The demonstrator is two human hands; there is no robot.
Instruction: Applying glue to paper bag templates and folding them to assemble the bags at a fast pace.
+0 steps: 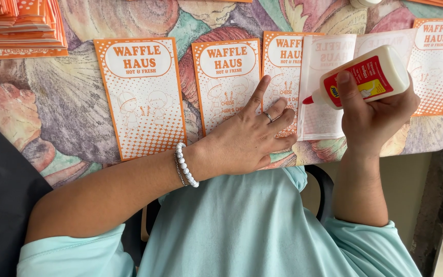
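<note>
My right hand (373, 110) grips a white glue bottle (367, 77) with a red and yellow label, lying sideways, its red nozzle pointing left at the edge of a folded-over white paper flap (324, 102). My left hand (249, 136) rests flat on the table, fingers spread over the lower part of two orange-and-white printed paper bags (226, 82). A ring sits on one finger and a white bead bracelet on the wrist. Another flat bag (142, 97) lies to the left, apart from both hands.
A stack of orange bags (19, 25) sits at the far left corner. One more bag (437, 61) lies at the right. The table wears a floral patterned cloth (62, 107). The table's near edge runs just under my hands.
</note>
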